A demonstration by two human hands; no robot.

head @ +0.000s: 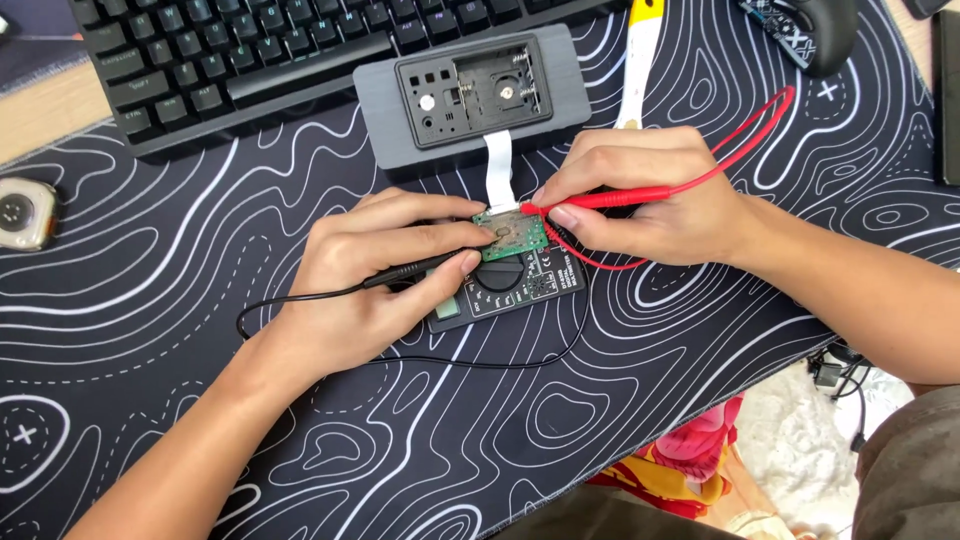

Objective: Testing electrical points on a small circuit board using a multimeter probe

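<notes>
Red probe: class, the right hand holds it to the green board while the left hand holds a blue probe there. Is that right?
Not quite. The left hand holds a black probe, not a blue one. The head view shows it. The rest stands: the right hand holds the red probe to the green board.

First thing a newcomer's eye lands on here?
Mid-frame, the right hand holds a red probe and the left hand a black probe, both tips on a small green circuit board above a black multimeter. Behind it lies an opened grey device, joined by a white ribbon cable.
</notes>
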